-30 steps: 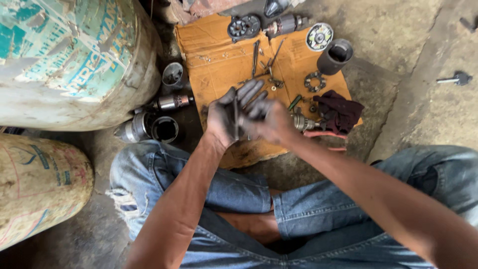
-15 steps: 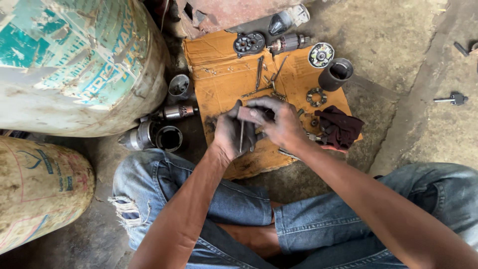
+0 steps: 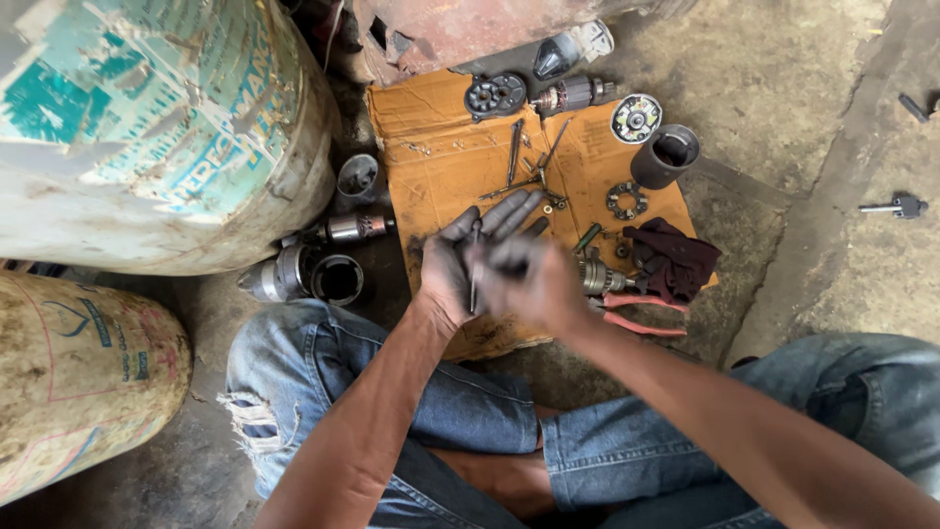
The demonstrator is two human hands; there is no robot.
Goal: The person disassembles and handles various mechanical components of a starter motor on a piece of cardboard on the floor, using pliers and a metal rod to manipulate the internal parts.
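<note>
Seated on the workshop floor, we hold a thin dark metal rod across our grease-black left hand, its grip spread flat. Our right hand is blurred over it; whether its grip pinches the rod we cannot tell. The rod could slip from greasy fingers and roll off the cardboard sheet among loose parts. Drums crowd nine o'clock, pliers lie at three; open concrete floor lies toward one o'clock.
</note>
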